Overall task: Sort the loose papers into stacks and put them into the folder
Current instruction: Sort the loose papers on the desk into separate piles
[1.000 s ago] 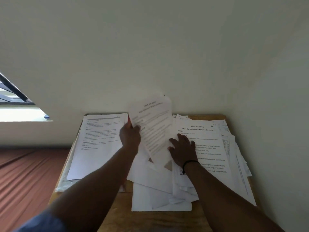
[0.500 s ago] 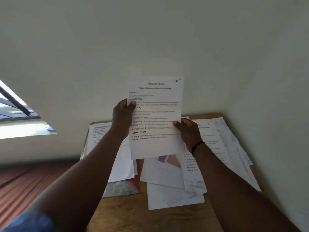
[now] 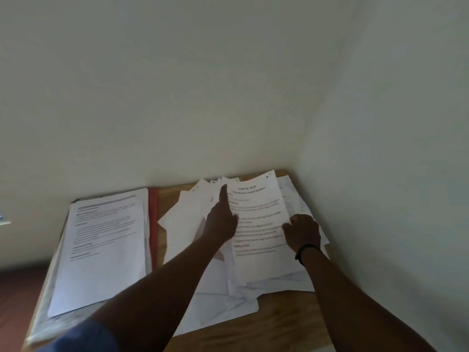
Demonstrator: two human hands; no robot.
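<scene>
1. Paper, thin and printed, is what the task is turning on: the printed sheet (image 3: 258,224) is lying on top of the loose pile (image 3: 203,250), toward the pile's right half, headline facing up.
2. Judging by its look, the sheet is going to handle as very light and floppy, sagging if lifted by one corner, sliding easily over the sheets under it, and creasing or tearing if pinched hard. A side edge near the middle, taken on both sides, seems the safest hold.
3. The left hand (image 3: 222,222) is lying along the sheet's left edge, its fingers (image 3: 224,196) stretched straight toward the top corner, released and curled round nothing.
4. The right hand (image 3: 302,232) is sitting at the sheet's right edge with knuckles bent; whether it is pinching the paper or only pressing it I cannot tell.
5. Left of the pile, a tidier stack (image 3: 104,245) is resting on the open red folder (image 3: 153,224), whose spine is showing between stack and pile.
6. Under everything the wooden table (image 3: 279,323) is carrying the lot, tucked into a pale wall (image 3: 228,85) corner.
</scene>
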